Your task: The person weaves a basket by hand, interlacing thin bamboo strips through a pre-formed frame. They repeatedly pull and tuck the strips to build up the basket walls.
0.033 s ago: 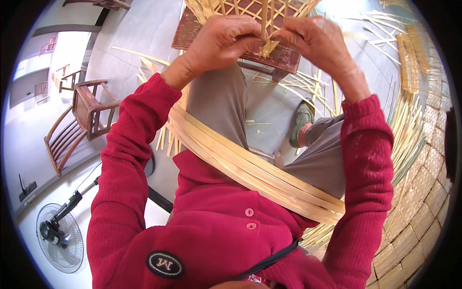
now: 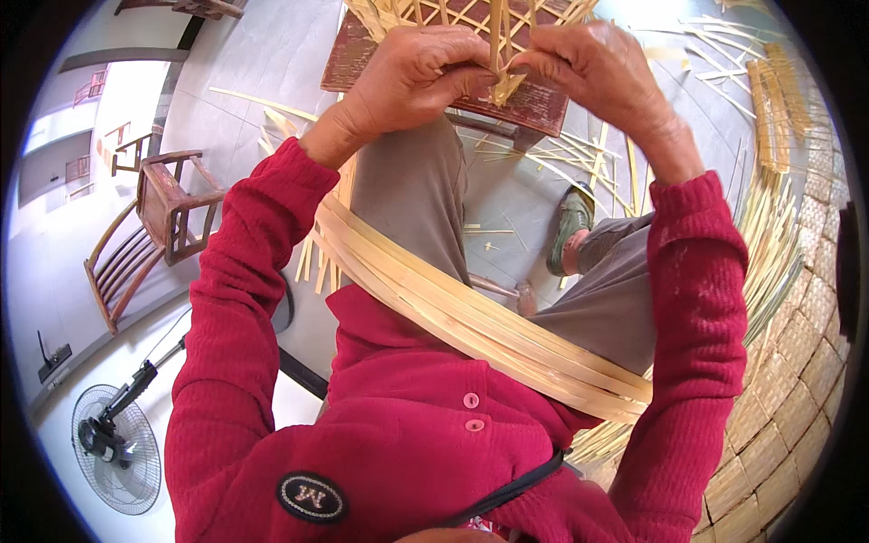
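An open lattice of pale bamboo strips [image 2: 466, 14], like the weave of a basket, lies at the top of the view on a worn red wooden stool [image 2: 357, 65]. My left hand [image 2: 418, 80] is closed, its thumb and fingers pinching a bamboo strip [image 2: 496, 36] at the near edge of the weave. Beside it my right hand [image 2: 593, 74] is also closed, thumb and forefinger pinched at the strips there. Short folded strip ends [image 2: 507, 89] show just below the fingertips. The exact crossing between the fingers is partly hidden.
A bundle of long bamboo strips [image 2: 480, 328] bends across my lap. Loose strips [image 2: 593, 167] litter the tiled floor; more lie in a long pile [image 2: 769, 244] at right, beside a woven mat [image 2: 778, 407]. At left stand a wooden chair [image 2: 167, 208] and a fan [image 2: 116, 448].
My right hand and forearm have shifted slightly, the forearm a little outward to the right. My left hand stays nearly in place, still pinching.
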Tool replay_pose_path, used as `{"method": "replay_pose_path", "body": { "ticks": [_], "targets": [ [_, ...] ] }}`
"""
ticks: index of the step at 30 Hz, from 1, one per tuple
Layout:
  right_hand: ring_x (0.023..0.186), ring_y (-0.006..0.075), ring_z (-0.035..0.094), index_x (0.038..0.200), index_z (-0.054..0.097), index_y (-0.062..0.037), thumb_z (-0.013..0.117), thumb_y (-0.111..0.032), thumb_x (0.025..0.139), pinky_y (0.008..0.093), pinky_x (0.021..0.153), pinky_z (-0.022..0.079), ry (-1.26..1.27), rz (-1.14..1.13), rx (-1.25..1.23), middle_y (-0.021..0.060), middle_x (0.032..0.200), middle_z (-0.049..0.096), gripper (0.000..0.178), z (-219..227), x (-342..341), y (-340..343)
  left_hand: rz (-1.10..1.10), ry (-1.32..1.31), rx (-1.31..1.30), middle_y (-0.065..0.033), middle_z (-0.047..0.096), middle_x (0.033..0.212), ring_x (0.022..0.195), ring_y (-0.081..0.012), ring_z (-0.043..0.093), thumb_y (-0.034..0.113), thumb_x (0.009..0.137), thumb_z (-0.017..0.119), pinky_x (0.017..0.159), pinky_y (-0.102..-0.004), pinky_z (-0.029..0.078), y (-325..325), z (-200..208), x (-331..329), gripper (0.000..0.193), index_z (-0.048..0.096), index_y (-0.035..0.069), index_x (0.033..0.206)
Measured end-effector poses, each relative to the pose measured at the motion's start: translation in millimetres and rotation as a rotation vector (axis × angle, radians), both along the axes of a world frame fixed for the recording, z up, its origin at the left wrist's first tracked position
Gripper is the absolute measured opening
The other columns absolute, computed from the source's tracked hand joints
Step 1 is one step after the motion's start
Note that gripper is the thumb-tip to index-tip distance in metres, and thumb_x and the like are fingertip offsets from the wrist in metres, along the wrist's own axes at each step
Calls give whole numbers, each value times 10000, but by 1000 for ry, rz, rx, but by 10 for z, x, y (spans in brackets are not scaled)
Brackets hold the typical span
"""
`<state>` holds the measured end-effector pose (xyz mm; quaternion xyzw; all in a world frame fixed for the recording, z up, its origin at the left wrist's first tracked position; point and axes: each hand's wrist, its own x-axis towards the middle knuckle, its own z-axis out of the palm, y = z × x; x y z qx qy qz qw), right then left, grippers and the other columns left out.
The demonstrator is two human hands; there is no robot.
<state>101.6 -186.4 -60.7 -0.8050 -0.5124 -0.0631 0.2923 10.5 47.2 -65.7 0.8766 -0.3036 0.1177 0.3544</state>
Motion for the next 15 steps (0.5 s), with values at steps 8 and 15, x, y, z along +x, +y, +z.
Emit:
{"method": "replay_pose_path", "body": {
  "ticks": [8, 15],
  "targets": [
    [656, 329, 640, 867, 697, -66, 654, -306, 951, 413, 606, 507, 314, 239, -160, 169, 731, 640, 258, 161, 250, 204, -37, 398, -313, -20, 619, 965, 891, -117, 671, -17, 890, 739, 779, -262, 543, 181, -122, 111, 248, 593, 9, 1088],
    [664, 353, 654, 832, 711, -74, 689, -375, 904, 442, 604, 504, 187, 170, -308, 172, 717, 651, 310, 204, 271, 327, -59, 398, -257, -37, 665, 964, 850, -102, 653, 21, 884, 754, 787, -261, 536, 202, -77, 130, 308, 586, 23, 1141]
  ]
}}
